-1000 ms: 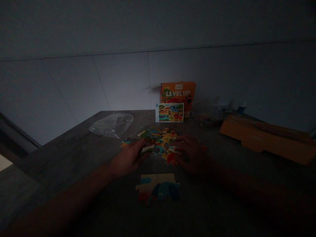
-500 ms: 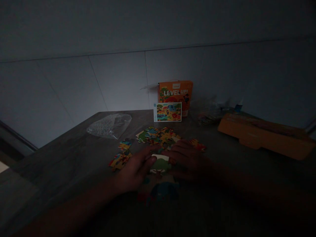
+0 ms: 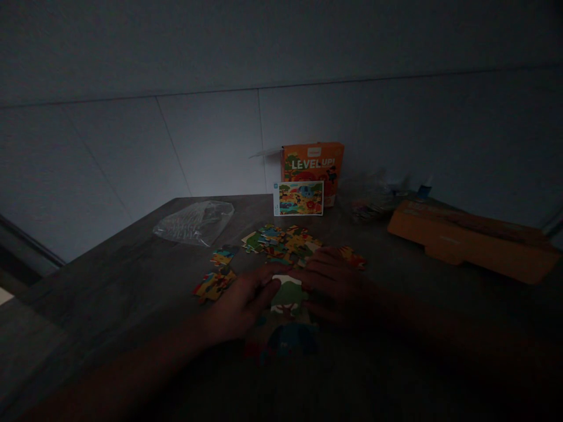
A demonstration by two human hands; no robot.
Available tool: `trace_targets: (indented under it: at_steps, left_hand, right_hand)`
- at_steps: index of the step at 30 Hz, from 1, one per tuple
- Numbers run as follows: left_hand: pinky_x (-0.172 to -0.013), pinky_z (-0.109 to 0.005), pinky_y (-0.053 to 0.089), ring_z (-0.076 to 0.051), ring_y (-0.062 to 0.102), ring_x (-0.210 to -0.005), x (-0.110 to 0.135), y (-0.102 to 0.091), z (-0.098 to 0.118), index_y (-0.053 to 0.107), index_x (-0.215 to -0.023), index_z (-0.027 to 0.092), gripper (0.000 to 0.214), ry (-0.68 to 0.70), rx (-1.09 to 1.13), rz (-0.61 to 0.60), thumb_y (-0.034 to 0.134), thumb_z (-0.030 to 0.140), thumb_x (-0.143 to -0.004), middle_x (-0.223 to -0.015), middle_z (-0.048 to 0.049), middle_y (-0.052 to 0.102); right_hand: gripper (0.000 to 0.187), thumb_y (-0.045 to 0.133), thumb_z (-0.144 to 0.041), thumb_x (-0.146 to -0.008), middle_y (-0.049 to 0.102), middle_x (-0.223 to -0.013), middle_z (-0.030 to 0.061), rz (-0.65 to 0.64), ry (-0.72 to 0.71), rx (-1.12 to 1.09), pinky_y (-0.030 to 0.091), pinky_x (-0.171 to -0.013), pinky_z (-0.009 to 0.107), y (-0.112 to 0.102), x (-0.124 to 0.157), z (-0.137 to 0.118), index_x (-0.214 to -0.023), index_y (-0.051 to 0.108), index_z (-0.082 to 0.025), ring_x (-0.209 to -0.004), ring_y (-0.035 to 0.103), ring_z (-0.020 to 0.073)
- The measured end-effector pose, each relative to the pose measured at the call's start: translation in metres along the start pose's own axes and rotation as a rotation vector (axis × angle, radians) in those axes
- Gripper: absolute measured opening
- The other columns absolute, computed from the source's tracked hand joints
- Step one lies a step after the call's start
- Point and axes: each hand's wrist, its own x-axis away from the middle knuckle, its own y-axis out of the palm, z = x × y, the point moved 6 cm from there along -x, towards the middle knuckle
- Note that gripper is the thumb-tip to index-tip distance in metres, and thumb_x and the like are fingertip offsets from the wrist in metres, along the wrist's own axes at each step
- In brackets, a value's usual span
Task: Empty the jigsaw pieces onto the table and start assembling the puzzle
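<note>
In the dim light a puzzle piece (image 3: 288, 293) with a green treetop lies at the upper edge of several joined pieces (image 3: 285, 340) that show a blue elephant. My left hand (image 3: 240, 302) grips its left side, thumb on the near side and fingers along the top edge. My right hand (image 3: 332, 284) holds the piece from the right, its fingers curled over the top and right edge. Just beyond my fingers spreads a pile of loose puzzle pieces (image 3: 268, 237). More loose pieces (image 3: 214, 285) lie left of my left hand.
A picture card (image 3: 299, 199) leans against an orange box (image 3: 313, 153) near the wall. A clear plastic bag (image 3: 196, 223) lies at the back left. On the right are an opened orange box (image 3: 475, 240) and another plastic bag with pieces (image 3: 372, 208) inside.
The treetop piece has shifted slightly toward me, and its tree now appears to meet the trunk on the joined pieces. Both hands keep nearly the same place.
</note>
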Motion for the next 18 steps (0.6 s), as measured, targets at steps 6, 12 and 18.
trace_targets:
  at_steps: [6,12,18]
  left_hand:
    - [-0.094,-0.034,0.05,-0.019,0.063,-0.105,0.0005,0.0037,0.0064,0.05,-0.137,0.028,0.043,0.1,-0.153,-0.12,0.054,0.025,-0.094,-0.12,-0.0038,0.065]
    - [-0.101,-0.043,0.047,-0.025,0.057,-0.115,-0.0003,0.0021,0.0006,0.051,-0.134,0.025,0.052,0.131,-0.308,-0.124,0.069,0.028,-0.085,-0.123,-0.0068,0.062]
    - [-0.101,-0.046,0.046,-0.026,0.056,-0.115,-0.0018,0.0011,0.0029,0.054,-0.13,0.024,0.047,0.175,-0.322,-0.12,0.069,0.029,-0.086,-0.124,-0.0075,0.061]
  right_hand:
    - [0.033,0.055,-0.021,-0.089,0.067,-0.097,0.0111,0.005,0.011,0.012,0.043,-0.086,0.044,0.0051,0.0017,0.0034,-0.12,0.057,-0.012,-0.09,0.058,0.0231]
    - [0.032,0.058,-0.019,-0.083,0.066,-0.088,0.0079,0.015,0.04,-0.052,0.043,-0.083,0.042,0.0046,0.0017,0.0044,-0.114,0.057,-0.012,-0.082,0.058,0.0214]
    - [0.033,0.058,-0.022,-0.082,0.067,-0.088,0.0081,0.022,0.025,-0.082,0.044,-0.085,0.044,0.0031,0.0018,0.0048,-0.114,0.057,-0.014,-0.082,0.059,0.0219]
